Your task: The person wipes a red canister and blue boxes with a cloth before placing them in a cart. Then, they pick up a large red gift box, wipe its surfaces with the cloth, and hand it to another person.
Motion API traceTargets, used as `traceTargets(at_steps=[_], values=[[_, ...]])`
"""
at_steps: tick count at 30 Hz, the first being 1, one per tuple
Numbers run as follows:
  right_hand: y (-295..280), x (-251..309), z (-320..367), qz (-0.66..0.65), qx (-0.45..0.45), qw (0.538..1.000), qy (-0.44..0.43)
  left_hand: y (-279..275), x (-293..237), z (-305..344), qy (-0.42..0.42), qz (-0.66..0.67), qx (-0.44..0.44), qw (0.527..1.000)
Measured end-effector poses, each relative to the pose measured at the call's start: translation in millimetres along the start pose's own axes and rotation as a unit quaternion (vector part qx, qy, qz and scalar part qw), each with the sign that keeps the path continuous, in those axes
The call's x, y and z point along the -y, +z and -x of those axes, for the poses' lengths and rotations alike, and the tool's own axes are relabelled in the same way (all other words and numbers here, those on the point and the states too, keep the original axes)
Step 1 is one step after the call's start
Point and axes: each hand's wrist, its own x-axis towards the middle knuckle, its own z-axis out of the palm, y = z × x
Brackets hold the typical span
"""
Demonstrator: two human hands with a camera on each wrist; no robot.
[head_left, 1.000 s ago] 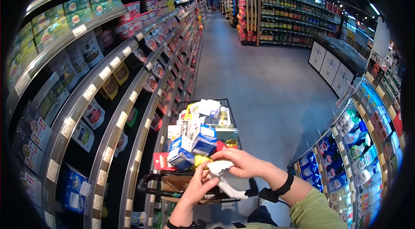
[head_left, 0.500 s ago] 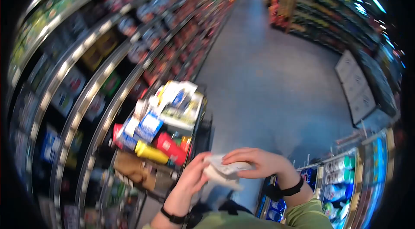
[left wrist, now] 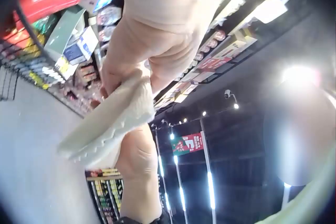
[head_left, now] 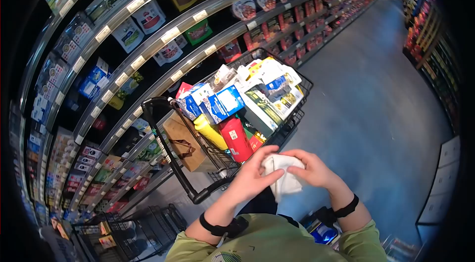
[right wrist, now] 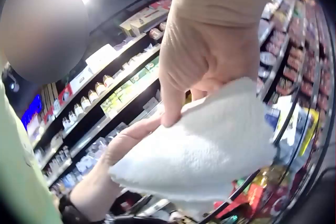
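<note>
In front of the body, a folded white paper tissue (head_left: pixel 286 179) is held between both hands. My left hand (head_left: pixel 251 177) pinches its left side, thumb across the front and fingers behind. My right hand (head_left: pixel 316 169) grips the other side with its thumb over the top. The left wrist view shows the tissue (left wrist: pixel 113 121) as a layered fold with a zigzag edge, hanging from the left hand (left wrist: pixel 157 45). Seen from the right wrist, the tissue (right wrist: pixel 202 148) spreads in a wide, textured sheet below the right hand (right wrist: pixel 210 58), covering most of that hand's fingertips.
A loaded black wire shopping cart (head_left: pixel 308 85) stands just ahead-left, holding blue-and-white boxes (head_left: pixel 223 105), a red package (head_left: pixel 235 138) and a yellow one (head_left: pixel 210 132). A brown paper bag (head_left: pixel 185 141) sits by its handle (head_left: pixel 170 160). Stocked shelves (head_left: pixel 170 37) line the left; aisle floor (head_left: pixel 361 94) extends right.
The head view has swung left and down, so the cart now appears nearer the middle and more shelving shows. Both hands keep the tissue; the thumbs now lie across its front.
</note>
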Motion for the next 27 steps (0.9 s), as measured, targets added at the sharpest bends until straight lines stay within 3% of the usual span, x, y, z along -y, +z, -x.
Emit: traceTargets(at_steps=[1,2,5,7,10,11,13,15,16,17,19,20,21,22,23,24,26,27], values=[[-9.5,0.6,-16.2,0.010,0.001,1.000,0.017,-19.6,-17.7,-10.3,0.135,-0.392,-0.059,0.908],[-20.9,0.1,-30.8,0.015,-0.005,1.000,0.010,-29.3,-30.5,-19.9,0.138,-0.518,-0.135,0.833],[-59.1,1.9,-63.5,0.014,0.021,0.999,0.020,-56.6,-48.3,-66.2,0.018,-0.706,-0.269,0.655],[-77.2,4.2,-78.3,0.005,0.035,0.999,0.027,-72.4,-50.1,-96.9,-0.046,-0.751,-0.269,0.602],[-124.2,9.0,-93.9,-0.008,0.053,0.998,0.042,-108.1,-8.9,-134.1,-0.068,-0.800,-0.311,0.509],[-151.0,8.8,-101.3,-0.016,0.041,0.999,0.032,-94.5,-28.9,-140.0,-0.090,-0.778,-0.309,0.540],[-205.0,-0.8,-107.2,-0.030,0.040,0.999,0.019,-65.9,-61.9,-144.3,-0.115,-0.761,-0.319,0.553],[-264.7,-28.2,-98.2,-0.041,0.055,0.997,0.029,-26.1,-90.1,-140.8,-0.107,-0.731,-0.372,0.561],[-300.3,-41.8,-93.0,-0.046,0.060,0.997,0.030,0.9,-104.1,-151.5,-0.081,-0.710,-0.378,0.589],[-336.1,-55.8,-88.1,-0.092,0.064,0.992,0.052,26.2,-114.2,-166.4,-0.022,-0.661,-0.375,0.649],[-382.3,-77.3,-82.9,-0.139,0.067,0.985,0.071,64.0,-99.3,-222.4,0.144,-0.378,-0.437,0.803],[-400.7,-87.6,-82.2,-0.117,0.027,0.989,0.084,80.6,-81.5,-246.5,0.106,-0.272,-0.430,0.854],[-432.0,-97.1,-79.5,-0.094,-0.013,0.991,0.097,110.8,-61.9,-295.3,0.180,-0.104,-0.409,0.888],[-479.4,-95.2,-67.1,-0.092,-0.037,0.990,0.103,154.1,-58.1,-352.8,0.068,0.082,-0.342,0.934],[-531.6,-84.2,-62.2,-0.034,-0.080,0.995,0.040,202.7,-55.9,-416.0,-0.056,0.260,-0.257,0.929],[-584.4,-71.8,-58.8,0.028,-0.120,0.992,-0.021,241.7,-44.4,-479.0,-0.094,0.279,-0.206,0.933],[-672.9,-39.8,-49.1,0.099,-0.140,0.985,0.021,304.9,-24.3,-581.2,-0.161,0.309,-0.102,0.932],[-719.8,-42.6,-48.2,0.218,-0.149,0.962,-0.065,341.1,-22.1,-623.2,-0.191,0.315,-0.104,0.924]])
